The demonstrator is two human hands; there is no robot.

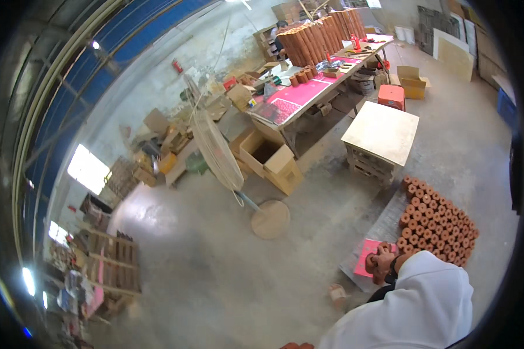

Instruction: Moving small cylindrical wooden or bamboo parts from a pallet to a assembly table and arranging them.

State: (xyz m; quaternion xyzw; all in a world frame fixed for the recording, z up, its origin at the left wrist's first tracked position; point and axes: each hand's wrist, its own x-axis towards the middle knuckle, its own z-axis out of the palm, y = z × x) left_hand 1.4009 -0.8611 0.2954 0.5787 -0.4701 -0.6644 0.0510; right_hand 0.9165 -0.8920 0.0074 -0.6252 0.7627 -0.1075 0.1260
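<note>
My right hand (pixel 379 264), with a dark band at the wrist and a white sleeve (pixel 416 299), is low over a small bright pink sheet (pixel 364 256). Its fingers are curled round what looks like a reddish-brown cylinder, mostly covered by the hand. Just right of it, many reddish-brown cylinders (pixel 428 218) with holes in their ends stand packed together on a grey sheet (pixel 384 224) on the floor. A small reddish-brown shape (pixel 297 346), cut off by the lower edge, may be my left hand; its fingers cannot be made out.
A low table with a pale top (pixel 384 131) stands ahead, beside a red stool (pixel 392 96). Farther off, a long pink-topped workbench (pixel 300 93) carries tall brown rolls (pixel 317 41); a person (pixel 280 35) is behind it. A standing fan (pixel 215 145), an open carton (pixel 268 157) and pallets (pixel 113 262) lie leftward.
</note>
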